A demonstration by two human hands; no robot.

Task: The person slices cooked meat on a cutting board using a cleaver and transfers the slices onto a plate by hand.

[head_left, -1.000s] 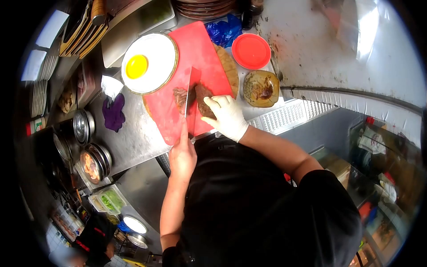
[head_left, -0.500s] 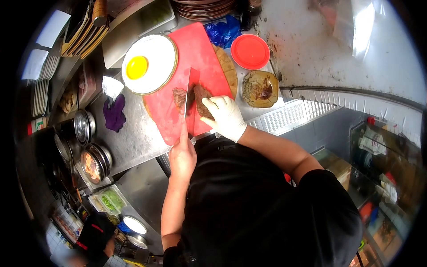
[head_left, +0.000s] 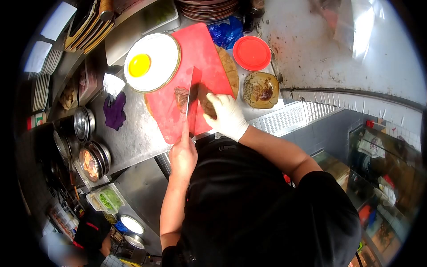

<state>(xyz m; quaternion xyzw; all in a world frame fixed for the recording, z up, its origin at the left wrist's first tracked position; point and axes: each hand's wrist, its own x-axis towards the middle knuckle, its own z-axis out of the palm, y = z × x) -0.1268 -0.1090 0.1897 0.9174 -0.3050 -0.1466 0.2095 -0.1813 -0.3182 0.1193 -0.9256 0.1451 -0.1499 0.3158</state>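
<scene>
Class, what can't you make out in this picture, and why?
In the head view:
Part of the meat: covered by the right hand.
Handle of the knife: mostly hidden inside the left hand.
Plates: cut off by the top edge.
Label on jar: too small.
Other person: head blurred.

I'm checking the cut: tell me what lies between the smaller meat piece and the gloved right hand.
The head view shows the knife blade, then, at the gloved right hand, the larger meat piece.

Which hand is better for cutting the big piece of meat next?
Probably the left hand: it holds the knife beside the bigger piece of meat. The gloved right hand is on that meat, so it seems better for steadying.
</scene>
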